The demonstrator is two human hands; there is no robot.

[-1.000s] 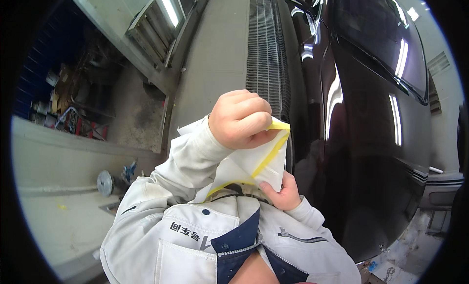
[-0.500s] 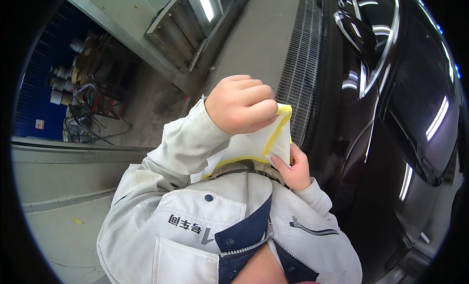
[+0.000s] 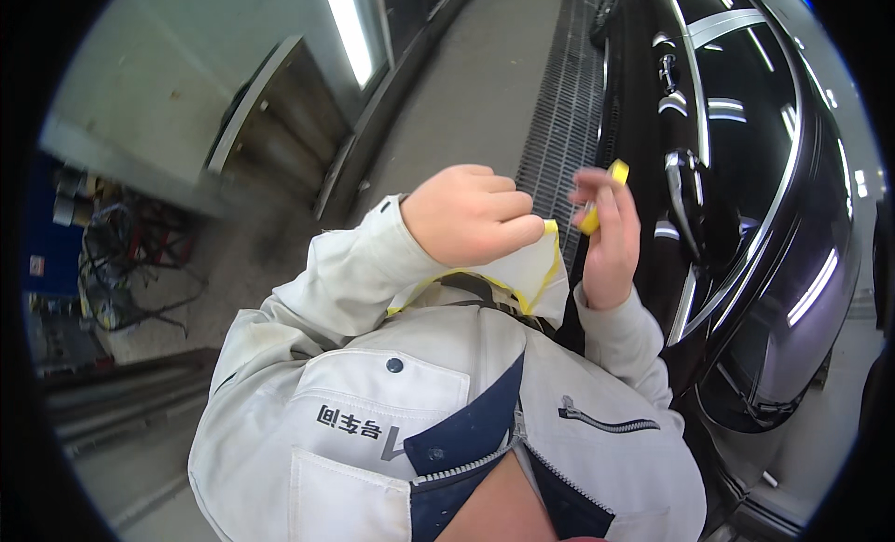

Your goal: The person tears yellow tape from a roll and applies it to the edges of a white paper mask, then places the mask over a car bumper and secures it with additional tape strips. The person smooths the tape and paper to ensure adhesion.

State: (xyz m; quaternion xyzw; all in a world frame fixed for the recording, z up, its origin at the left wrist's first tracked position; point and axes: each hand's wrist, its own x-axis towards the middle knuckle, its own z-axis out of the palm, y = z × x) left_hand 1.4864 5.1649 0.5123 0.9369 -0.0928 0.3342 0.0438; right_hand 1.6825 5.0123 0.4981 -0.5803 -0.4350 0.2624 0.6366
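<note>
In front of my chest, my left hand (image 3: 475, 216) is closed in a fist, gripping the top corner of a white masking sheet (image 3: 531, 274) edged with yellow tape. The sheet hangs down toward my waist, and part of it is hidden behind my left hand and sleeve. Apart from the sheet and to its right, my raised right hand (image 3: 611, 248) holds a roll of yellow masking tape (image 3: 590, 221). Its fingers run across the roll, covering the middle and leaving the upper and lower rim showing.
A glossy black car (image 3: 746, 169) stands close on my right, its door mirror (image 3: 687, 202) near my right hand. Floor grating (image 3: 564, 113) runs alongside it. At the left are a metal panel (image 3: 284, 123) by the wall and a cluttered rack (image 3: 130, 239).
My right hand has let go of the sheet's edge and moved up and right with the tape roll. My left hand keeps its corner. The view has turned, shifting the surroundings.
</note>
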